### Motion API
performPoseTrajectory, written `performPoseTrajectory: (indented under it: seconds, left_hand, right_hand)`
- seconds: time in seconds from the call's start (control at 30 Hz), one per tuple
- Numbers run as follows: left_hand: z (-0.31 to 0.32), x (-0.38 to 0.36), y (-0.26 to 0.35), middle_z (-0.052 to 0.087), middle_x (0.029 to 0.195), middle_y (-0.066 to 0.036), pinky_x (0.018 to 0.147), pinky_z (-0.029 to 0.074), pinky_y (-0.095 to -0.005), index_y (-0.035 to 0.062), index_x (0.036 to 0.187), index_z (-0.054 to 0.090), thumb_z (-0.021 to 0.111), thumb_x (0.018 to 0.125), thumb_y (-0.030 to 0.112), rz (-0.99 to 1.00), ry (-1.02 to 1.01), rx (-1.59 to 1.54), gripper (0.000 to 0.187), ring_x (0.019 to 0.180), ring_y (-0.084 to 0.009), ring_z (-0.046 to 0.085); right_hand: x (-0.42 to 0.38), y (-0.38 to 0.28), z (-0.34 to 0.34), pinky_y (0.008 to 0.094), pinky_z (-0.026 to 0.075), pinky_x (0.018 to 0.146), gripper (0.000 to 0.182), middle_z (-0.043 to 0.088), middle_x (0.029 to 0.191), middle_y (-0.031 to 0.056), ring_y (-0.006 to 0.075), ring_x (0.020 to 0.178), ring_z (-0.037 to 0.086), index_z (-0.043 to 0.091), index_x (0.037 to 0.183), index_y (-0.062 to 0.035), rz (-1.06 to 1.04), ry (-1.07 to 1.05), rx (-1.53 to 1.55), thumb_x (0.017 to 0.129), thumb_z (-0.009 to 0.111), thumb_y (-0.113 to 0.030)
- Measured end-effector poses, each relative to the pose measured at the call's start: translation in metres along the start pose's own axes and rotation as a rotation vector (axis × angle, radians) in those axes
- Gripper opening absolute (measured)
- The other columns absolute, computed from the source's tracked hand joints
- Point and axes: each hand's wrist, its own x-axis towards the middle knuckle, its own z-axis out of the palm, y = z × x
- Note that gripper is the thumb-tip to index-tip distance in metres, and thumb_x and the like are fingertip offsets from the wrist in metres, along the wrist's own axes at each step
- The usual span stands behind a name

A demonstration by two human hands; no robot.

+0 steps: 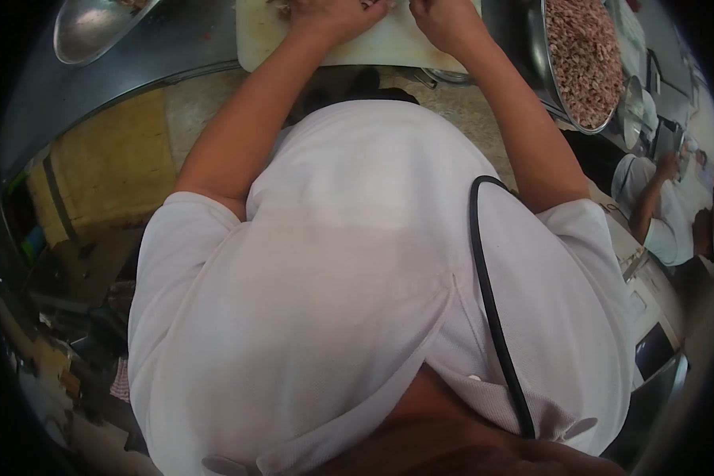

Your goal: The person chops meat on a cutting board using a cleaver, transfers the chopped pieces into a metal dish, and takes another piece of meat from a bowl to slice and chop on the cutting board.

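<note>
At the top edge of the head view, both hands are over a white cutting board (373, 52), and the frame cuts them off. My left hand (333, 17) has its fingers curled and its thumb toward the right; a small dark bit shows by the fingers, too little to name. A small brownish piece lies on the board just left of that hand. Close to it on the right, my right hand (446, 19) is closed, its fingertips partly out of frame. Whatever it holds is hidden.
A large metal bowl (554, 71) full of chopped pinkish-brown pieces (585, 59) stands right of the board. Another metal bowl (87, 40) sits on the steel table (182, 44) at the left. A co-worker in a white shirt (668, 226) is at the far right.
</note>
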Motion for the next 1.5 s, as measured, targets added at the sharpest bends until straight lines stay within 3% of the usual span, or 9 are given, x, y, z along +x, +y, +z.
performPoseTrajectory:
  seconds: [0.67, 0.9, 0.97, 1.1, 1.17, 1.2, 1.27, 1.37, 1.5]
  left_hand:
    - [-0.011, -0.002, -0.002, 0.056, 0.132, -0.02, 0.115, 0.026, -0.0664, 0.0026, 0.139, 0.055, 0.057, 0.087, 0.05, -0.011, 0.043, -0.02, 0.07, 0.128, -0.0393, 0.047]
    - [-0.006, 0.0, 0.0, 0.053, 0.14, -0.02, 0.118, 0.022, -0.0643, 0.0023, 0.14, 0.054, 0.053, 0.089, 0.053, -0.025, 0.074, 0.002, 0.072, 0.136, -0.0405, 0.043]
    - [-0.022, 0.002, 0.008, 0.05, 0.146, -0.021, 0.12, 0.019, -0.063, 0.0021, 0.144, 0.051, 0.052, 0.089, 0.055, -0.103, -0.117, -0.01, 0.076, 0.141, -0.042, 0.038]
    - [-0.012, 0.0, 0.001, 0.049, 0.148, -0.02, 0.121, 0.017, -0.063, 0.0022, 0.15, 0.042, 0.053, 0.089, 0.057, -0.079, -0.112, 0.043, 0.083, 0.143, -0.0423, 0.036]
    - [0.003, 0.005, -0.007, 0.052, 0.145, -0.025, 0.116, 0.028, -0.0621, 0.0045, 0.142, 0.055, 0.058, 0.091, 0.045, -0.058, -0.026, 0.001, 0.065, 0.138, -0.0401, 0.046]
    - [0.006, 0.008, -0.006, 0.052, 0.145, -0.025, 0.116, 0.028, -0.0621, 0.0045, 0.142, 0.055, 0.058, 0.091, 0.045, -0.052, -0.024, 0.007, 0.065, 0.138, -0.0401, 0.046]
    - [0.003, 0.017, 0.0, 0.062, 0.134, -0.024, 0.11, 0.028, -0.0691, 0.0019, 0.121, 0.068, 0.048, 0.095, 0.038, -0.124, 0.004, 0.096, 0.049, 0.131, -0.0387, 0.052]
    - [0.018, 0.028, 0.005, 0.069, 0.119, -0.019, 0.104, 0.033, -0.0681, 0.0014, 0.104, 0.073, 0.047, 0.095, 0.035, -0.219, 0.079, -0.027, 0.043, 0.121, -0.0391, 0.058]
    - [0.04, 0.026, 0.011, 0.072, 0.11, -0.015, 0.1, 0.036, -0.0663, 0.0025, 0.102, 0.073, 0.047, 0.095, 0.034, -0.181, 0.19, 0.1, 0.042, 0.112, -0.037, 0.062]
  right_hand:
    - [-0.001, -0.017, -0.002, 0.0595, 0.051, 0.081, 0.029, 0.067, 0.088, 0.0346, 0.0519, 0.087, 0.066, 0.053, 0.114, 0.0019, 0.021, -0.016, -0.02, 0.094, 0.055, -0.02]
    - [0.005, 0.012, -0.004, 0.0583, 0.051, 0.083, 0.034, 0.068, 0.093, 0.034, 0.0518, 0.091, 0.066, 0.054, 0.119, -0.0008, -0.048, -0.005, 0.055, 0.094, 0.057, -0.024]
    - [-0.007, 0.017, -0.011, 0.0519, 0.05, 0.076, 0.032, 0.068, 0.085, 0.0258, 0.047, 0.084, 0.066, 0.057, 0.107, 0.001, -0.087, 0.0, 0.152, 0.097, 0.06, -0.029]
    - [-0.039, 0.021, -0.034, 0.0518, 0.051, 0.078, 0.035, 0.07, 0.089, 0.025, 0.0458, 0.087, 0.067, 0.057, 0.111, -0.0002, -0.042, -0.069, 0.176, 0.095, 0.063, -0.031]
    - [-0.059, 0.023, -0.05, 0.0518, 0.051, 0.076, 0.034, 0.068, 0.085, 0.0249, 0.0453, 0.085, 0.067, 0.057, 0.112, -0.0002, -0.013, -0.154, 0.219, 0.095, 0.062, -0.029]
    - [-0.067, 0.026, -0.055, 0.0518, 0.051, 0.076, 0.034, 0.068, 0.085, 0.0249, 0.0453, 0.085, 0.067, 0.057, 0.112, -0.0002, -0.013, -0.148, 0.225, 0.095, 0.062, -0.029]
    - [-0.078, 0.032, -0.063, 0.0518, 0.051, 0.074, 0.033, 0.068, 0.081, 0.0236, 0.0448, 0.082, 0.066, 0.056, 0.11, -0.0004, -0.02, -0.18, 0.256, 0.095, 0.062, -0.029]
    - [-0.085, 0.04, -0.069, 0.0516, 0.051, 0.073, 0.031, 0.067, 0.08, 0.0233, 0.0449, 0.082, 0.067, 0.056, 0.11, -0.001, -0.036, -0.199, 0.275, 0.095, 0.062, -0.027]
    - [-0.082, 0.045, -0.07, 0.0519, 0.051, 0.074, 0.029, 0.068, 0.082, 0.0241, 0.0449, 0.083, 0.067, 0.057, 0.109, -0.001, -0.03, -0.293, 0.259, 0.095, 0.061, -0.026]
